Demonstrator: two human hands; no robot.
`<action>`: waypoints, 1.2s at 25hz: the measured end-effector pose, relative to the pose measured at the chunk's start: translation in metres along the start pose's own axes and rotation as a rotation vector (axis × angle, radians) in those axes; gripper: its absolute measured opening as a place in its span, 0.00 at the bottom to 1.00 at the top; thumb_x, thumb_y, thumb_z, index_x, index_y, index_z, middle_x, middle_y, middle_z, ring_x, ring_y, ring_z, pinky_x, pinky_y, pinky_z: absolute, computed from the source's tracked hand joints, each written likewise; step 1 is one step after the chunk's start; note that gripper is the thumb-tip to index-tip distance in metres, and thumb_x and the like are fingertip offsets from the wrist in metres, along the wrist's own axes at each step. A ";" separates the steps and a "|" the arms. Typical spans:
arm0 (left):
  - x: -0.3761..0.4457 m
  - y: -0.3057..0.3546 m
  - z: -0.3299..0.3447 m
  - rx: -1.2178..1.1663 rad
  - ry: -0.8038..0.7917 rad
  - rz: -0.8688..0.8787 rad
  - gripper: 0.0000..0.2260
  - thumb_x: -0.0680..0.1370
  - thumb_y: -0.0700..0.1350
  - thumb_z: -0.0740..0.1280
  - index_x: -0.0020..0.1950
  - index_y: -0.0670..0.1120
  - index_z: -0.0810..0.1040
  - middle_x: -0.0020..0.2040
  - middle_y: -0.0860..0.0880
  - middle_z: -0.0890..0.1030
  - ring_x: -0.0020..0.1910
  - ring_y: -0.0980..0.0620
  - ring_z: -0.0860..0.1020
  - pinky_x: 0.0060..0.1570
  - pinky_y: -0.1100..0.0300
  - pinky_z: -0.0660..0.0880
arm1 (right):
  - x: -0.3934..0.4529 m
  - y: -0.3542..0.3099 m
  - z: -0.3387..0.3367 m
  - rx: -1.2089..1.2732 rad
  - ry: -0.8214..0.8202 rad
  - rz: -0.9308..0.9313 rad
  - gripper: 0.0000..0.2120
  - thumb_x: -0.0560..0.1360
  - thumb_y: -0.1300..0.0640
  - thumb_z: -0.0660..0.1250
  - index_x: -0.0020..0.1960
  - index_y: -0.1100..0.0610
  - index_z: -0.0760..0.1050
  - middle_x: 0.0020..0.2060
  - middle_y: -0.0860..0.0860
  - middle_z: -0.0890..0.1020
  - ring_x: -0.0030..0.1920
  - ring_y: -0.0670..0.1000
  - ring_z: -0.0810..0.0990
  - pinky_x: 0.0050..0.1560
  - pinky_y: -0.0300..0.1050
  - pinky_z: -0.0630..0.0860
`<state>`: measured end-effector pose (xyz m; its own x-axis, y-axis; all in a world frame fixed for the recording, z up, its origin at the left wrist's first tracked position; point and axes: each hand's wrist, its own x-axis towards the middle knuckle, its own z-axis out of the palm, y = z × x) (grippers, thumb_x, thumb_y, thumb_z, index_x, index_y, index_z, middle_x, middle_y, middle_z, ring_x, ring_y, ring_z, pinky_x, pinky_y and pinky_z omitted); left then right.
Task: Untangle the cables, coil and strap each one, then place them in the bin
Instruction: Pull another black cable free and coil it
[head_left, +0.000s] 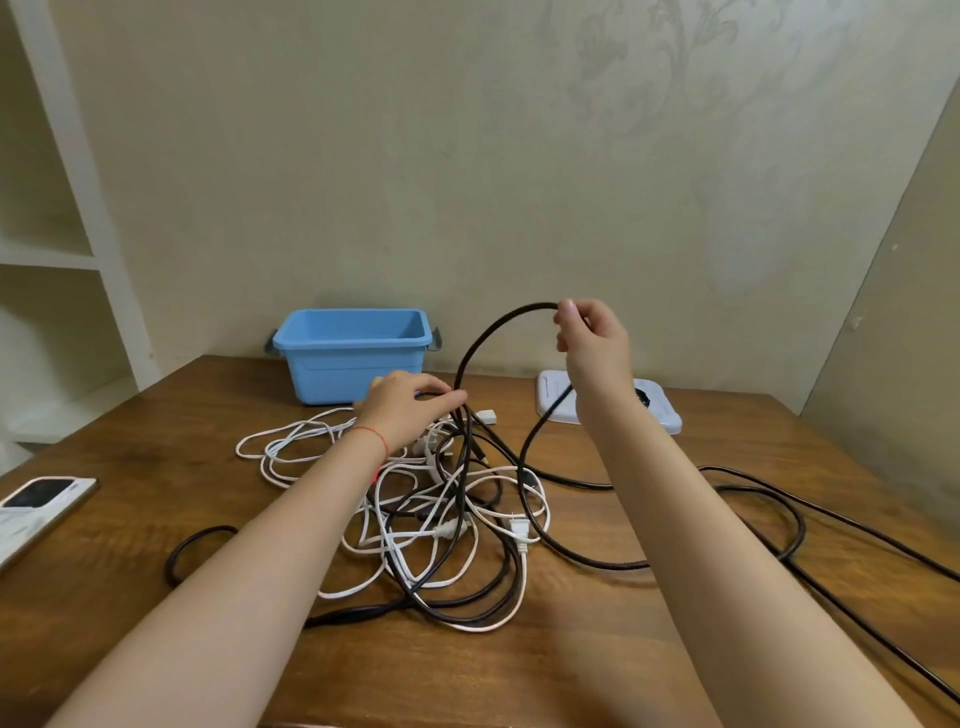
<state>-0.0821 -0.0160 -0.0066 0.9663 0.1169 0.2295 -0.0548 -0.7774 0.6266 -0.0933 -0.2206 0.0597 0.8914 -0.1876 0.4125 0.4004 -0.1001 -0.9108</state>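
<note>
Pinching the thick black cable (491, 332) high between fingertips, the right hand (589, 338) lifts a loop; the left hand (410, 410) grips it lower, just above the tangled white cables (395, 519) (blue plastic bin (353, 353) behind).

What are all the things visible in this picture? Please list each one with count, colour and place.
bin: one, blue, table's far side, at the wall.
black cable: count unclear, tangled mid-table, trailing right.
white cables: count unclear, tangled mid-table.
lid: one, white, flat, right of bin.
phone: one, left edge.
table: one, brown wood.
shelf: one, white, left.
left hand: on the tangle, touching black cable.
right hand: raised, pinching black cable.
</note>
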 end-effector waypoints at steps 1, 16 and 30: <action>0.001 -0.005 -0.004 0.111 0.069 -0.024 0.08 0.78 0.60 0.65 0.51 0.61 0.81 0.53 0.55 0.75 0.61 0.50 0.70 0.61 0.47 0.67 | 0.000 0.002 -0.004 -0.057 0.005 0.032 0.09 0.82 0.52 0.60 0.47 0.53 0.76 0.37 0.47 0.75 0.37 0.45 0.72 0.39 0.37 0.69; -0.005 0.058 0.003 -0.533 0.100 0.135 0.16 0.85 0.50 0.56 0.46 0.44 0.79 0.41 0.50 0.84 0.43 0.53 0.81 0.47 0.61 0.75 | 0.015 -0.004 -0.019 -0.223 -0.052 0.154 0.14 0.84 0.53 0.52 0.44 0.56 0.70 0.36 0.52 0.74 0.32 0.52 0.76 0.27 0.39 0.70; -0.006 0.105 0.014 0.273 -0.108 0.317 0.15 0.80 0.52 0.62 0.38 0.47 0.77 0.36 0.48 0.78 0.40 0.45 0.77 0.36 0.56 0.70 | 0.005 0.035 -0.026 -0.955 -0.347 -0.305 0.32 0.74 0.60 0.69 0.75 0.56 0.62 0.67 0.58 0.70 0.64 0.60 0.72 0.59 0.53 0.72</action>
<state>-0.0898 -0.1065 0.0473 0.9339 -0.2083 0.2907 -0.2989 -0.9010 0.3145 -0.0800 -0.2507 0.0303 0.8536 0.2488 0.4576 0.4187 -0.8503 -0.3187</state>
